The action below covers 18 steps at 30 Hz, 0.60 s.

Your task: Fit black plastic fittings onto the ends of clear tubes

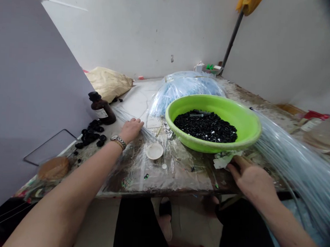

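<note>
Under your left hand (130,130), clear strands (149,134) slant far left to near right, grip unclear; your right hand (254,179) pinches pale paper (222,161).

My stained worktop (175,180) carries a lime-green basin (208,146) and a white dish (154,151) near the front edge. A brown bottle (102,111) and black caps (89,136) sit along the left edge, loose clear tubes (120,113) stretch from bottle toward dish, and a tube bundle (180,85) lies toward the back edge.

Left forearm (81,183) extended forward; left hand (131,130) was palm down, fingers bent. Right forearm (292,220) angled inward; right hand (254,178) sat nearer the body, thumb close to fingers.
</note>
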Each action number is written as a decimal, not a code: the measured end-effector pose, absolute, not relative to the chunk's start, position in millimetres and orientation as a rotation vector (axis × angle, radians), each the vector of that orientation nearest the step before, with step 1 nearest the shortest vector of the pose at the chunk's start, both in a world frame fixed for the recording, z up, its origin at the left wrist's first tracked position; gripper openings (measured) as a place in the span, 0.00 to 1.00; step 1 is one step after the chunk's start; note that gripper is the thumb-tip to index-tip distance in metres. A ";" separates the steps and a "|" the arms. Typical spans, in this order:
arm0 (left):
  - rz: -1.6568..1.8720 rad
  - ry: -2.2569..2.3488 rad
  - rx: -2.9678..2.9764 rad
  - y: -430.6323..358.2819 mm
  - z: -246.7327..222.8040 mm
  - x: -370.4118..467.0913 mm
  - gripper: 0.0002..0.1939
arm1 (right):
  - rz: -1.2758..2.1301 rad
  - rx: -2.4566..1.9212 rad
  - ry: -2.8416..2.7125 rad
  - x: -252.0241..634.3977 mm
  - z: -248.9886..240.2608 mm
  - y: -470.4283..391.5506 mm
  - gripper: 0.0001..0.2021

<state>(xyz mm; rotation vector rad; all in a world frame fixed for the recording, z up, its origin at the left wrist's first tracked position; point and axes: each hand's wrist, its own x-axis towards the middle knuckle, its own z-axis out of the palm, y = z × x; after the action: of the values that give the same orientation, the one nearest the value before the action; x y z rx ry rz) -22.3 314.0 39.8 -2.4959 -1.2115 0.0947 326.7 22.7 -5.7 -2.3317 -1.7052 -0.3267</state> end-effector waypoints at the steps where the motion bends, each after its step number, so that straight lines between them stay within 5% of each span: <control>1: 0.098 -1.187 -2.507 315.4 40.5 -23.6 0.12 | -0.332 -2.303 -1.727 326.5 -7.1 23.0 0.09; 18: -0.363 -1.299 -2.329 333.7 103.4 -45.9 0.17 | -0.450 -2.061 -1.544 319.9 1.9 18.0 0.10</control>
<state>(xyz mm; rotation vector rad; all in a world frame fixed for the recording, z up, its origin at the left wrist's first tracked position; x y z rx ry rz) -45.9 333.7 103.4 -2.3294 -1.2985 -0.3625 319.9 18.0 1.9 -2.0612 -1.5441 -0.4496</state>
